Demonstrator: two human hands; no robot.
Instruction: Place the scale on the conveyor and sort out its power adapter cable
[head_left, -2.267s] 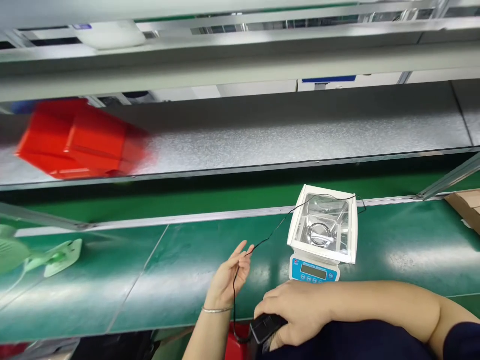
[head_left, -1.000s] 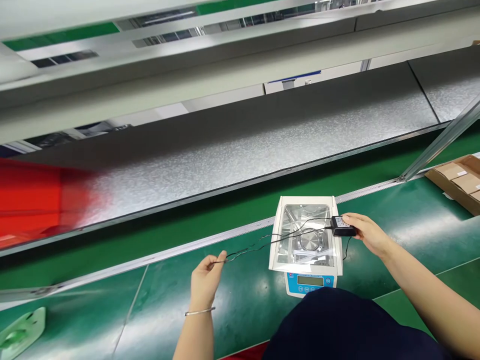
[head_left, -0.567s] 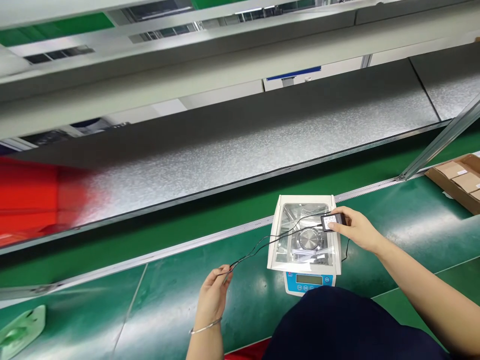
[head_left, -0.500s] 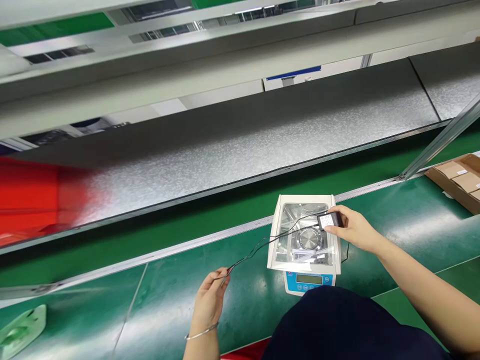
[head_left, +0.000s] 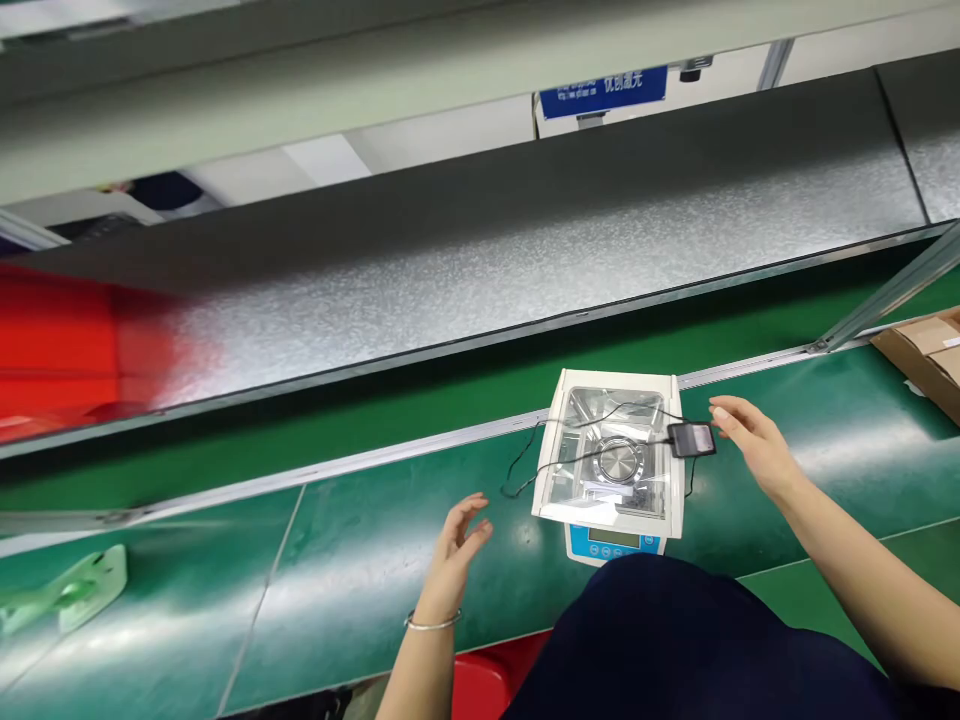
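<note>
Right hand open, fingers spread, holding nothing; black adapter just beside the fingertips, on the scale top. Left hand open, empty; thin cable loose just beyond, on green belt.

The green surface carries a white scale with a clear box top and a blue front panel, set near its far edge. A thin black cable trails off the scale onto the surface at its left. A pale green object, too blurred to identify, lies far left. A cardboard box sits at the right edge.
</note>
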